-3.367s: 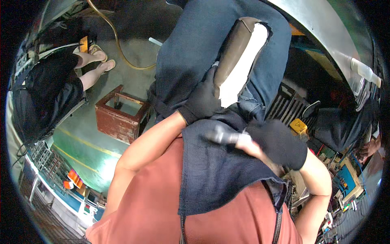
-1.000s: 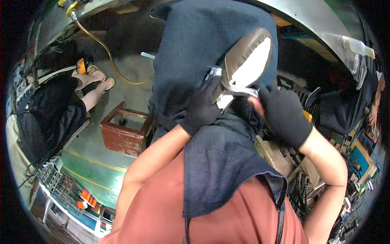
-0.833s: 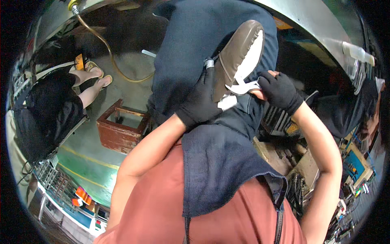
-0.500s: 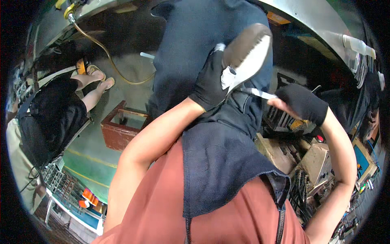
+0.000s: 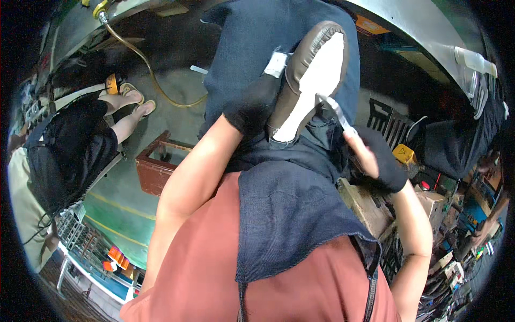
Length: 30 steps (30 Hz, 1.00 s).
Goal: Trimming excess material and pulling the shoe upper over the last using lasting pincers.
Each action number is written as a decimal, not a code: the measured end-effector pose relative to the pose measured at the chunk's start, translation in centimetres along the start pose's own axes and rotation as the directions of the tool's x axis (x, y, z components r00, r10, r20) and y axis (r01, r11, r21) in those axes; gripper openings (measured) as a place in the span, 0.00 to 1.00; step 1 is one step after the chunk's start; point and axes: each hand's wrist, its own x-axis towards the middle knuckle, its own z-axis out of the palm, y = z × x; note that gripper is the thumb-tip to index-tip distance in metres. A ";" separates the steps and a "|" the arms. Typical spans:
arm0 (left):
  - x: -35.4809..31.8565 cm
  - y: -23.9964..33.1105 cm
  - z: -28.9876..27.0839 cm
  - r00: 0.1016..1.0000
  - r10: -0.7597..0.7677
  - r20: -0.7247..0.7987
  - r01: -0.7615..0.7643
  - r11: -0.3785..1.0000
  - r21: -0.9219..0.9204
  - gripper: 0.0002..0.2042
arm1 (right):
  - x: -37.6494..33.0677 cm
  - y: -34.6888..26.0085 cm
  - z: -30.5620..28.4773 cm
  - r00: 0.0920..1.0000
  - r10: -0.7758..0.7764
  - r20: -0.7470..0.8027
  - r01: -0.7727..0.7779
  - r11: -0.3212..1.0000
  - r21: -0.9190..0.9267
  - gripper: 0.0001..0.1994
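Observation:
A brown leather shoe (image 5: 303,70) lies sole side up across my lap, toe pointing away. Its underside is white, with the leather gathered in pleats around the toe edge. My left hand (image 5: 252,102), in a black glove with white wrapping at a fingertip, grips the shoe along its left side; part of that grip is hidden. In my right hand (image 5: 378,161), also in a black fingerless glove, is a slim metal hand tool (image 5: 338,114) with a bent tip. That tip is at the right edge of the shoe's waist, and the fingers are closed around the tool's near end.
Dark blue cloth (image 5: 241,43) covers my legs beneath a metal bench edge (image 5: 413,21). A hose (image 5: 142,59) hangs at the left above a brown wooden stool (image 5: 153,172). Another person (image 5: 70,145) sits at far left. Cluttered wooden blocks (image 5: 365,206) and cables lie at right.
The shoe has turned more upright, showing its white underside more fully. My left hand has moved down and left along it. My right hand has come lower and leftward with the tool.

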 end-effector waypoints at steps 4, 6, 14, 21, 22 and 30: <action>1.6 -2.1 1.5 0.959 -0.235 0.157 0.282 0.841 -0.462 0.22 | 2.1 -1.7 -3.0 0.970 0.107 0.220 -0.160 0.958 0.239 0.22; 2.0 -1.5 2.0 0.948 -0.256 0.188 0.317 0.792 -0.521 0.22 | 3.3 -0.9 -3.3 0.926 0.005 0.377 -0.237 0.785 0.572 0.22; 0.0 -2.0 4.5 0.973 -0.169 -0.159 0.151 0.981 -0.123 0.33 | 0.8 -2.3 -1.5 0.856 -0.497 -0.147 0.198 0.576 -0.793 0.13; 0.8 0.8 4.6 0.978 0.038 -0.203 0.036 0.937 0.347 0.29 | -2.1 -4.3 -5.3 0.990 -0.137 -0.013 0.111 0.848 -0.518 0.16; 1.0 0.9 4.7 0.984 -0.037 -0.175 0.087 0.954 0.288 0.29 | -2.7 -6.2 -5.7 0.998 -0.030 0.057 0.056 0.848 -0.527 0.16; -0.4 1.4 2.8 0.996 -0.087 0.011 0.086 0.991 0.101 0.45 | 2.3 -4.3 -2.9 0.966 -0.247 -0.076 0.170 0.829 -0.533 0.19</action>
